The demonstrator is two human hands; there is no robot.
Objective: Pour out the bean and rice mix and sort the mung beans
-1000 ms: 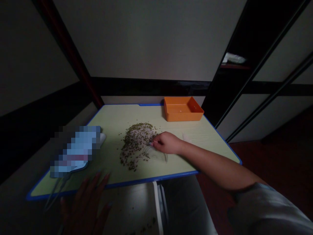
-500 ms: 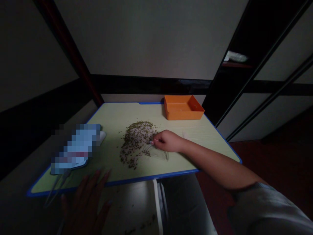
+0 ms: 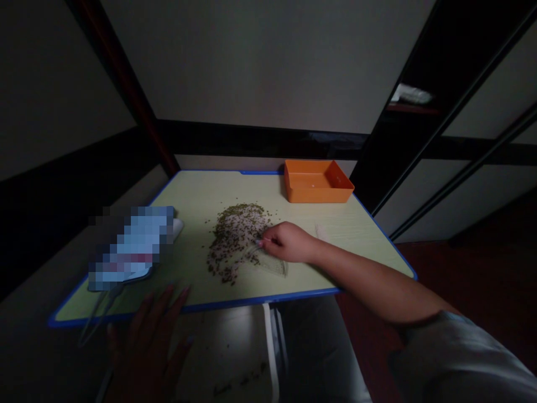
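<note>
My right hand (image 3: 287, 242) is closed in a pinch on a clear plastic protractor (image 3: 272, 265), a thin see-through piece with a curved edge and fine marks. The protractor lies low over the board, against the right side of a spread pile (image 3: 235, 235) of small pale grains mixed with dark green and brown ones. Part of its edge is hard to make out in the dim light. At the front left, my left hand (image 3: 146, 341) rests in shadow with its fingers spread and nothing in it, by the table's blue edge.
An orange box (image 3: 321, 195) stands at the back right of the pale table (image 3: 356, 235). On the left lies a blurred-out phone-like object (image 3: 132, 246) with a cable (image 3: 98, 313). A white tray (image 3: 247, 336) with dark bits sits below the front edge.
The protractor has tilted and turned a little at the pile's right edge, still in my right hand. The view has shifted slightly; my left hand stays spread.
</note>
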